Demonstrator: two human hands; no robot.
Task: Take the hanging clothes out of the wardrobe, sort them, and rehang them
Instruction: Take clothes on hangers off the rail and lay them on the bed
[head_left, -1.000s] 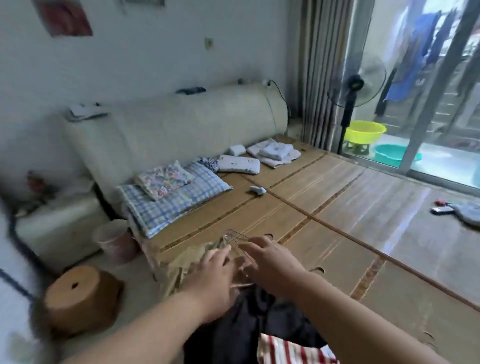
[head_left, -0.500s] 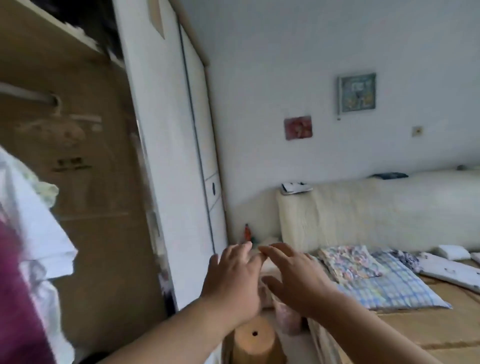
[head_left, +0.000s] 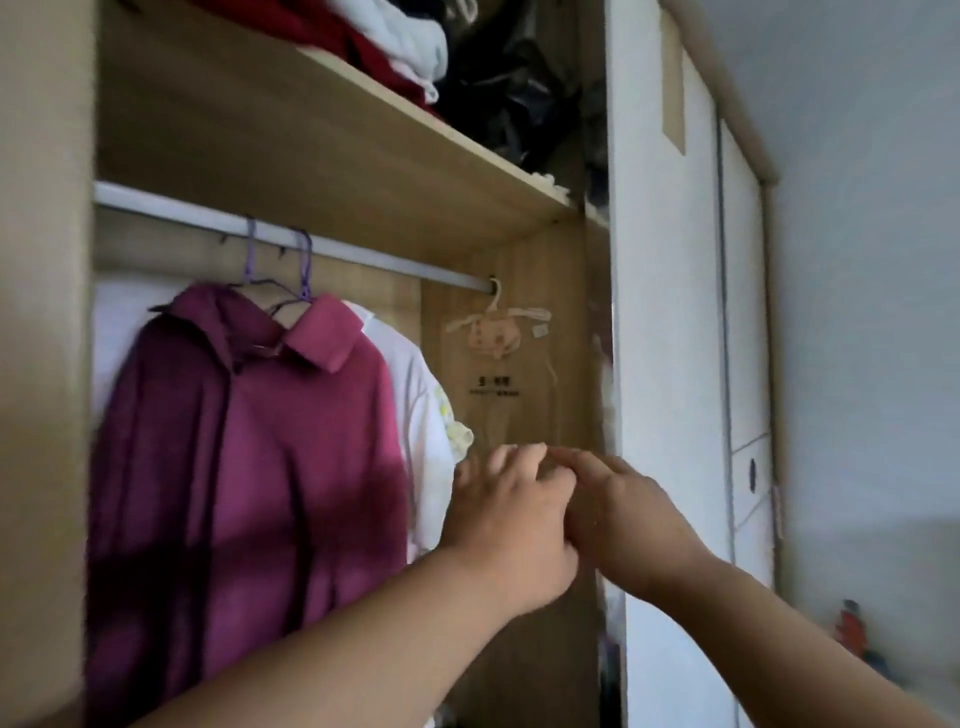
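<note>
2 garments, maroon shirt (head_left: 249, 467) and white top (head_left: 423, 415), hang left on the rail (head_left: 374, 258). My left hand (head_left: 511, 514) and right hand (head_left: 631, 512), empty and loose-fingered, touch just right of them. Tugging cloth could slip the shirt off its purple hanger (head_left: 304, 265).

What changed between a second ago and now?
Both hands let go of the hanger and clothes on the bed and rose, empty, toward the wardrobe; left hand now beside the white shirt, right hand next to it. The head turned left from bed to wardrobe. Unchanged: hands close together.
</note>
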